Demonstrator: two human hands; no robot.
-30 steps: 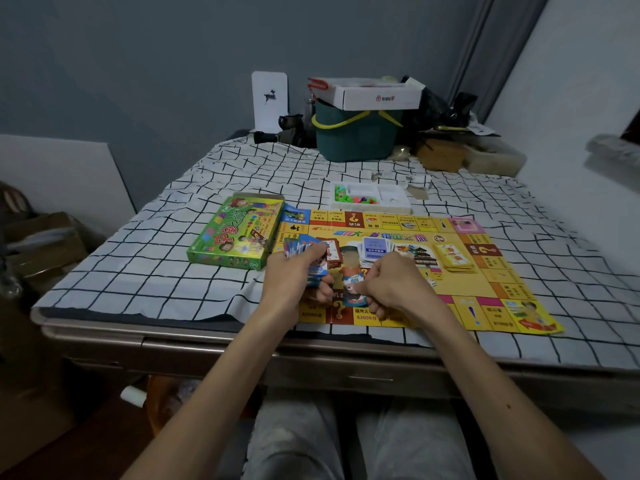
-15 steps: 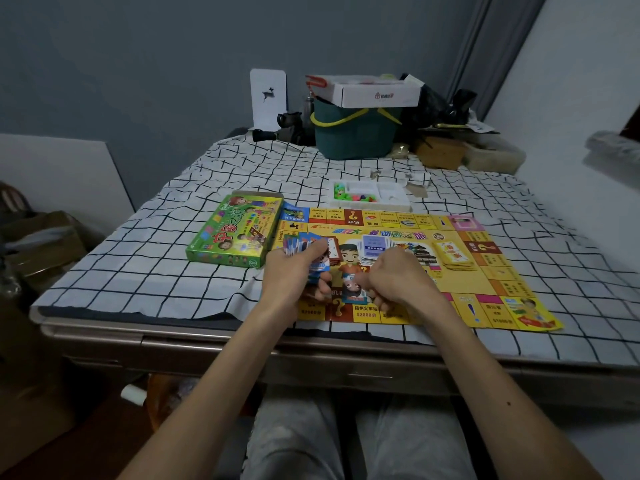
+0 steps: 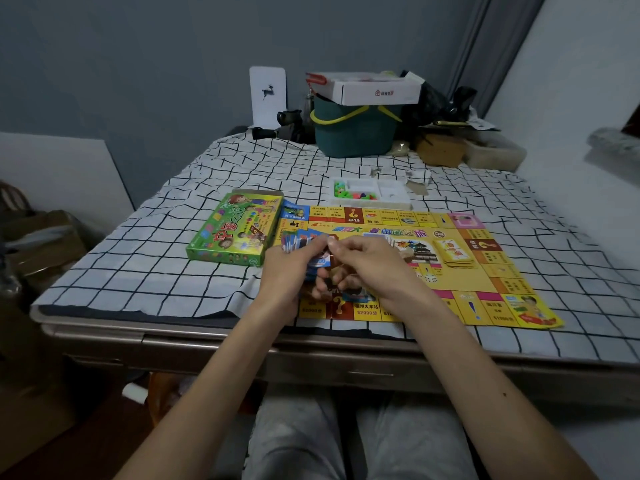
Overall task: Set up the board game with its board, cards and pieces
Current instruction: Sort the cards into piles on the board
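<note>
Grey-blue wall backs a counter [image 3: 138, 271] draped in a white cloth with a black grid. On it the yellow board [image 3: 485, 271] lies unfolded and flat, its near edge close to the counter's front.

Both hands are raised over the board's left half. The left hand [image 3: 287, 275] has its grip curled round a fan of blue cards [image 3: 301, 239]. The right hand [image 3: 374, 268] meets it from the right, its grip closed to a pinch of thumb and forefinger on the top edge of those cards, with the other fingers curled under.

Against the board's far left corner lies the green game box [image 3: 235, 233]. A stack of yellow cards [image 3: 453, 254] sits right of the board's centre, with a white die [image 3: 430, 278] near it. Just beyond the far edge stands a white tray [image 3: 374, 199] holding small coloured pieces towards its left side.

At the back are a teal basket [image 3: 353, 133] with a white carton [image 3: 377, 91] on top, and a white panel [image 3: 267, 95] bearing a deer figure, upright at the wall.
</note>
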